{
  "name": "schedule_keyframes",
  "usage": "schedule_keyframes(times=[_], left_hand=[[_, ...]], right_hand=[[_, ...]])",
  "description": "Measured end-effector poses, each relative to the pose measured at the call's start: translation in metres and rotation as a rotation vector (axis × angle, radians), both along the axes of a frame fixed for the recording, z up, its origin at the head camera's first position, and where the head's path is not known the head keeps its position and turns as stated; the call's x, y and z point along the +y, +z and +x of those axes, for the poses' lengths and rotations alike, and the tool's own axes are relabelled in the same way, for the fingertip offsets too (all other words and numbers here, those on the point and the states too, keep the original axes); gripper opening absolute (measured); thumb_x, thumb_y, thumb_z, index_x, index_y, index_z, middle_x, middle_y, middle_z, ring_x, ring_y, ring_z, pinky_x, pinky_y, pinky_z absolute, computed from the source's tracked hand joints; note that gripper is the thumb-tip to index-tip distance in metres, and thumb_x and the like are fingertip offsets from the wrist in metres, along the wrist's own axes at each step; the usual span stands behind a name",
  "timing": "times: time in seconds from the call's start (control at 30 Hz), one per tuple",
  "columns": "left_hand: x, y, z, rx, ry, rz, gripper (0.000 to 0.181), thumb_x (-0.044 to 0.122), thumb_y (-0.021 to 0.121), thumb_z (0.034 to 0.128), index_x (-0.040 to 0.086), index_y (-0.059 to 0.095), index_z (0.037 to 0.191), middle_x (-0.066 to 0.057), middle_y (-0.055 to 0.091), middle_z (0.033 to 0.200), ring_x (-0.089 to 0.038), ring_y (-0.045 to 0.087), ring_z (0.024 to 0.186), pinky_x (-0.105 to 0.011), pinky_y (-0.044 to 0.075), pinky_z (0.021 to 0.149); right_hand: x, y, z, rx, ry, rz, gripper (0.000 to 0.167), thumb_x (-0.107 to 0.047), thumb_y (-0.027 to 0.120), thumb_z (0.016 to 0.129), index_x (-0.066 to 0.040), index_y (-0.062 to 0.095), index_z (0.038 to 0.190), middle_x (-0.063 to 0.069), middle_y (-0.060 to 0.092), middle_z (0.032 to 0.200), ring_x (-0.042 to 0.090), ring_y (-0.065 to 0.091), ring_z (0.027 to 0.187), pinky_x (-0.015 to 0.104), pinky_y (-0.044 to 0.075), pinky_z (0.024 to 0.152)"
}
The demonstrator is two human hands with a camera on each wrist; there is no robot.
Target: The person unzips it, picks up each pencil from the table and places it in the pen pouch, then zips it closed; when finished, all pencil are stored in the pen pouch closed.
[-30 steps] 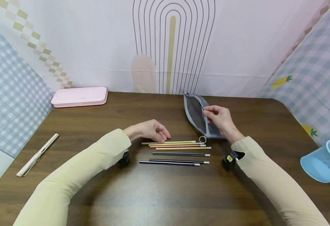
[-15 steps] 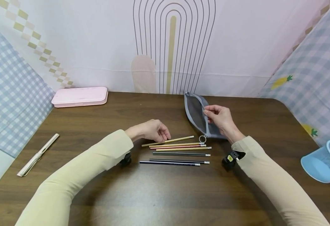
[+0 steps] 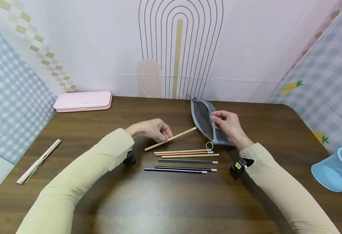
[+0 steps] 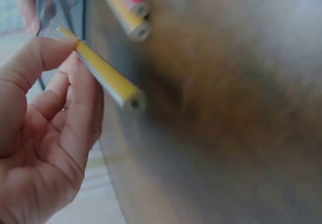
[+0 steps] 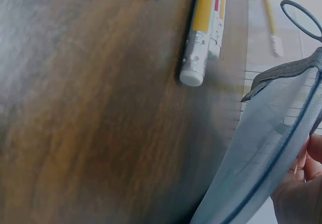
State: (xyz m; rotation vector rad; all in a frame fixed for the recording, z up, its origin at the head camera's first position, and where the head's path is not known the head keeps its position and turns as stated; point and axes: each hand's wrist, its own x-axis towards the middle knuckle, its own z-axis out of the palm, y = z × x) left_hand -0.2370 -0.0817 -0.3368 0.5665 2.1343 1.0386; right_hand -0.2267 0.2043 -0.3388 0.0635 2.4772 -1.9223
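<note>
Between thumb and fingers my left hand (image 3: pixel 154 129) pinches a yellow pencil (image 3: pixel 182 133), raised off the table and slanting up to the right. Its eraser end is close to the mouth of a grey mesh zip pouch (image 3: pixel 204 118). My right hand (image 3: pixel 227 123) grips the pouch's near edge and holds the mouth apart; a zip ring (image 3: pixel 209 145) hangs at the corner. In the left wrist view the held pencil (image 4: pixel 108 75) points its unsharpened end at the camera. Below the hands lie yellow and red pencils (image 3: pixel 185 151), a dark grey pencil (image 3: pixel 185 160) and two black pencils (image 3: pixel 175 171).
A pink pencil case (image 3: pixel 83 101) stands at the back left. A narrow cream strip-like item (image 3: pixel 39 161) lies at the left edge of the wooden table (image 3: pixel 147 208). On the right a light blue mesh cup (image 3: pixel 332 169) is tipped on its side. Curtains hang around the back.
My left hand has picked the rearmost yellow pencil off the row, and its eraser end has swung up and away toward the pouch. My right hand stays on the pouch.
</note>
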Motion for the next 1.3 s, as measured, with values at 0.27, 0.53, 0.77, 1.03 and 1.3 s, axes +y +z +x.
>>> schedule_keyframes(times=[0.27, 0.53, 0.77, 1.03, 1.3], left_hand=[[0.021, -0.001, -0.019, -0.172, 0.267, 0.274, 0.029, 0.001, 0.055, 0.0915, -0.009, 0.055, 0.119, -0.015, 0.065, 0.099, -0.008, 0.060, 0.073, -0.018, 0.053, 0.063], [0.067, -0.006, -0.023, -0.424, 0.537, 0.558, 0.037, -0.001, 0.051, 0.0946, -0.007, 0.048, 0.131, -0.022, 0.056, 0.125, -0.013, 0.062, 0.082, -0.017, 0.054, 0.065], [0.091, -0.005, -0.023, -0.468, 0.680, 0.629, 0.040, -0.004, 0.054, 0.0922, -0.003, 0.049, 0.131, -0.022, 0.054, 0.130, -0.028, 0.057, 0.116, -0.016, 0.054, 0.060], [0.108, -0.006, -0.018, -0.495, 0.712, 0.598, 0.041, -0.005, 0.054, 0.0913, -0.004, 0.049, 0.132, -0.023, 0.055, 0.128, -0.027, 0.057, 0.114, -0.027, 0.050, 0.091], [0.117, -0.007, -0.017, -0.512, 0.729, 0.586, 0.041, -0.008, 0.054, 0.0905, -0.006, 0.048, 0.131, -0.015, 0.061, 0.102, -0.021, 0.058, 0.098, -0.029, 0.050, 0.094]], right_hand=[[-0.002, -0.001, 0.001, -0.002, 0.012, -0.002, 0.028, -0.005, 0.058, 0.092, 0.011, 0.055, 0.115, -0.012, 0.057, 0.069, 0.001, 0.051, 0.056, 0.013, 0.050, 0.053], [-0.006, -0.002, 0.002, -0.011, 0.022, 0.005, 0.029, -0.006, 0.058, 0.092, 0.011, 0.056, 0.116, -0.011, 0.056, 0.071, 0.001, 0.051, 0.056, 0.013, 0.050, 0.053], [-0.010, 0.001, 0.002, -0.006, 0.037, 0.055, 0.029, -0.008, 0.059, 0.092, 0.009, 0.058, 0.116, -0.008, 0.056, 0.074, 0.003, 0.051, 0.060, 0.014, 0.050, 0.055], [-0.013, 0.002, 0.004, -0.016, 0.060, 0.071, 0.029, -0.010, 0.059, 0.093, 0.008, 0.058, 0.116, -0.007, 0.056, 0.077, 0.002, 0.052, 0.061, 0.014, 0.051, 0.056], [-0.014, 0.004, 0.004, -0.004, 0.065, 0.054, 0.029, -0.009, 0.058, 0.093, 0.010, 0.058, 0.116, -0.008, 0.057, 0.074, 0.001, 0.053, 0.060, 0.013, 0.050, 0.055]])
